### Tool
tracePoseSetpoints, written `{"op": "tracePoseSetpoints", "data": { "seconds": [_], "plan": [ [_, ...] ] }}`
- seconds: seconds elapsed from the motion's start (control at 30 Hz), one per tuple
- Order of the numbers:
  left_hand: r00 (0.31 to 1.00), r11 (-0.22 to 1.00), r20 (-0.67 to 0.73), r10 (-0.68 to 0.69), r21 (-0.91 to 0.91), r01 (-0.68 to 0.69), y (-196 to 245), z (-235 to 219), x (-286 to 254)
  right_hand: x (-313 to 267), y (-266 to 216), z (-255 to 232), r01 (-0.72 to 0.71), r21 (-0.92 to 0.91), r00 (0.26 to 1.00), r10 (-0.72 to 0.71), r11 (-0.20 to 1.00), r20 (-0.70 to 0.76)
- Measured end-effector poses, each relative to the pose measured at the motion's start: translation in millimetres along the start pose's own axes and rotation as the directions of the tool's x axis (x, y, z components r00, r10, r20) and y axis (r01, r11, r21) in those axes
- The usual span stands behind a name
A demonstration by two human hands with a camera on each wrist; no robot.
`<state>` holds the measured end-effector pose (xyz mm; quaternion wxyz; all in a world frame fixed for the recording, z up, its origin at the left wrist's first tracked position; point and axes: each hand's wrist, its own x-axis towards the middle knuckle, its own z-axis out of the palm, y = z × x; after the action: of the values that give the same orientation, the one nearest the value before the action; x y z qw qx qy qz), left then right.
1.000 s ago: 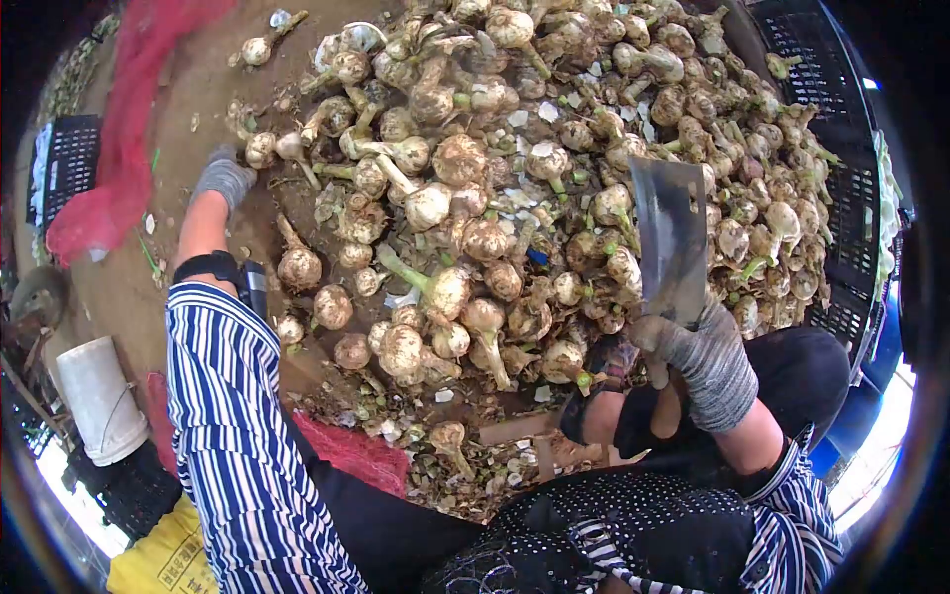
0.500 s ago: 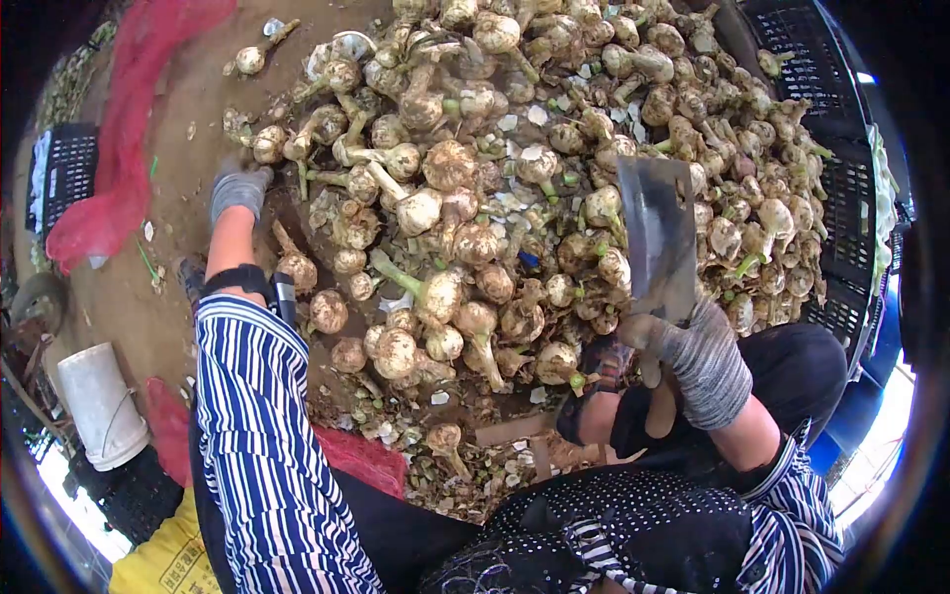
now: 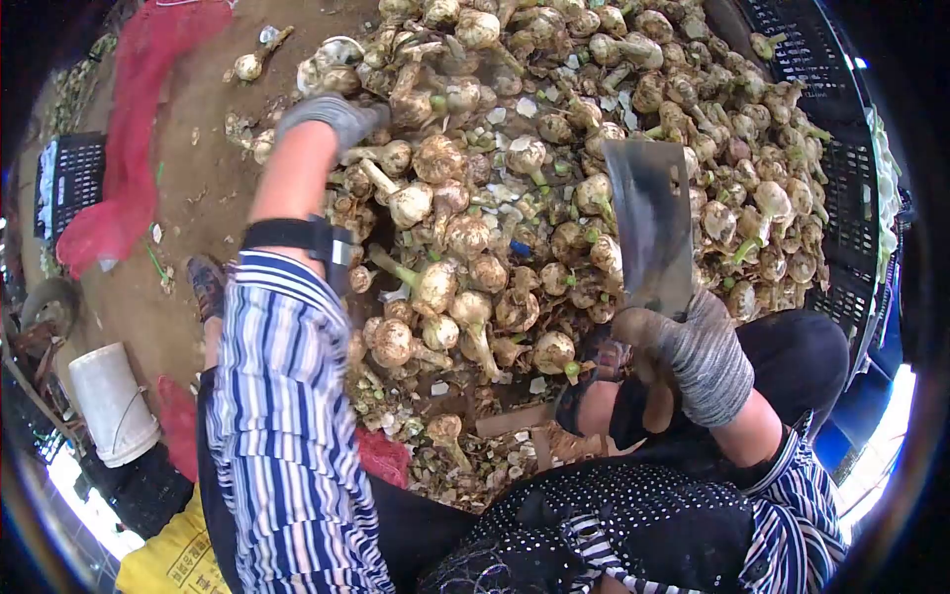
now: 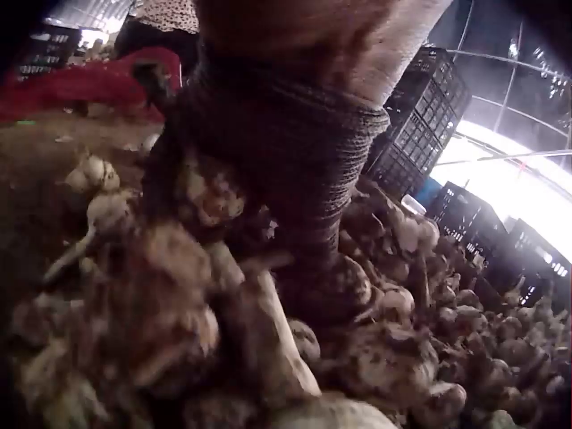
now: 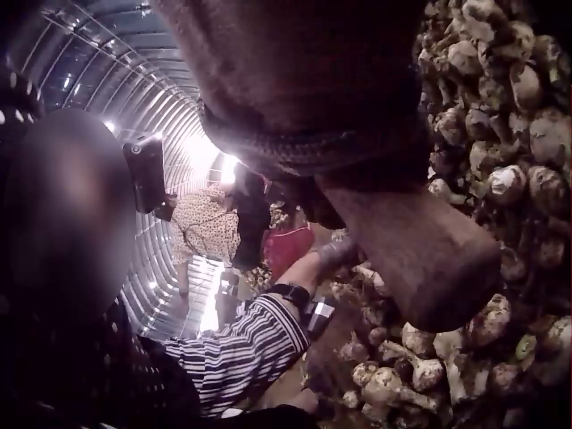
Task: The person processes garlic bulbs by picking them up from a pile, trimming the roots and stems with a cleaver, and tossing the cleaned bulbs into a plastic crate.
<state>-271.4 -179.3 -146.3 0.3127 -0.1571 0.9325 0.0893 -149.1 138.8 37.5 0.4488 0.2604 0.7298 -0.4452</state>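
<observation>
A large heap of soil-stained garlic bulbs (image 3: 435, 158) with stems lies in front of me. My left hand (image 3: 336, 119), in a grey knit glove, reaches into the upper left of the heap. In the left wrist view its fingers point down among blurred bulbs, with one garlic bulb (image 4: 210, 197) right against the palm; whether the fingers grip it I cannot tell. My right hand (image 3: 698, 351), also gloved, grips the wooden handle (image 5: 429, 259) of a cleaver. The broad cleaver blade (image 3: 648, 223) points up and away over the right part of the heap.
Black plastic crates (image 3: 851, 198) line the right side. Red mesh (image 3: 139, 129) lies on the brown ground at left, near a white bucket (image 3: 114, 401) and a yellow bag (image 3: 173, 549). Peel scraps and a foot (image 3: 584, 386) are close in front. Another person (image 5: 210, 223) is in the background.
My left hand has moved from the ground at the heap's left edge up and rightward onto the bulbs. The right hand and cleaver have stayed almost in place.
</observation>
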Motion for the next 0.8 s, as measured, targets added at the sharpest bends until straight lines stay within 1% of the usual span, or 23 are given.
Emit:
{"op": "tracePoseSetpoints", "data": {
  "seconds": [0.03,0.07,0.1,0.13,0.17,0.23,0.27,0.3,0.37,0.4,0.47,0.5,0.57,0.63,0.7,0.73,0.77,0.8],
  "plan": [
    [0.999,0.999,0.051,0.017,0.026,-0.018,9.2,0.4,-13.4,-0.8,3.0,-0.4,-0.002,0.005,1.0,0.002,1.0,0.009],
    [0.995,1.0,0.097,0.013,0.015,-0.015,13.8,6.1,-21.4,-0.8,7.4,-1.2,0.024,0.028,1.0,-0.024,0.999,0.001],
    [0.991,0.992,0.101,-0.092,0.096,0.082,21.0,17.0,-33.9,-1.2,11.4,-2.9,0.052,0.049,0.999,-0.052,0.997,-0.01],
    [0.994,0.989,0.099,-0.042,0.147,0.028,27.9,22.6,-50.0,-2.5,14.6,-5.5,0.101,0.109,0.994,-0.104,0.989,0.021],
    [0.995,0.98,0.1,0.009,0.199,-0.029,31.9,30.7,-61.0,-4.6,16.2,-6.9,0.106,0.116,0.994,-0.109,0.988,0.023],
    [0.99,0.983,0.141,-0.027,0.183,0.0,33.6,55.3,-77.9,-9.4,19.3,-8.9,0.143,0.087,0.99,-0.144,0.986,0.003],
    [0.988,0.963,0.156,-0.014,0.268,-0.029,39.2,59.4,-96.2,-11.1,21.9,-11.0,0.157,0.069,0.987,-0.158,0.985,-0.001],
    [0.981,0.964,0.195,-0.017,0.264,-0.036,43.1,60.7,-114.8,-13.1,24.7,-13.6,0.161,0.078,0.987,-0.162,0.984,0.001],
    [0.978,0.956,0.207,0.003,0.285,-0.063,43.7,77.7,-137.7,-16.6,31.8,-16.7,0.249,0.063,0.968,-0.247,0.966,-0.043],
    [0.978,0.955,0.21,-0.002,0.291,-0.061,42.7,86.7,-147.5,-21.4,32.5,-18.3,0.238,0.11,0.971,-0.238,0.965,-0.016],
    [0.993,0.976,0.11,0.031,0.209,-0.054,43.0,101.3,-162.1,-28.1,35.1,-22.2,0.245,0.09,0.97,-0.244,0.965,-0.017],
    [0.994,0.975,0.108,0.031,0.215,-0.054,42.1,106.2,-164.9,-31.0,35.9,-24.4,0.256,0.066,0.967,-0.255,0.964,-0.024],
    [0.99,0.986,0.127,0.057,0.15,-0.076,38.7,110.3,-172.7,-35.9,38.6,-28.7,0.251,0.101,0.968,-0.251,0.963,-0.018],
    [0.991,0.982,0.111,0.073,0.164,-0.09,39.4,114.2,-182.6,-36.0,40.6,-34.3,0.287,0.082,0.957,-0.289,0.954,0.019],
    [0.97,0.984,0.242,0.007,0.169,-0.05,45.3,114.7,-186.1,-36.8,43.4,-37.3,0.314,0.097,0.949,-0.316,0.945,0.011],
    [0.969,0.986,0.249,-0.001,0.164,-0.041,46.3,114.1,-189.3,-40.8,41.8,-38.6,0.295,0.135,0.954,-0.301,0.946,0.02],
    [0.969,0.985,0.249,0.004,0.165,-0.046,51.4,98.0,-194.3,-43.5,40.4,-40.5,0.277,0.169,0.958,-0.286,0.946,0.029],
    [0.932,0.988,0.361,0.039,0.129,-0.091,54.1,78.3,-197.3,-43.9,40.2,-43.4,0.297,0.166,0.949,-0.309,0.94,0.056]
  ]
}}
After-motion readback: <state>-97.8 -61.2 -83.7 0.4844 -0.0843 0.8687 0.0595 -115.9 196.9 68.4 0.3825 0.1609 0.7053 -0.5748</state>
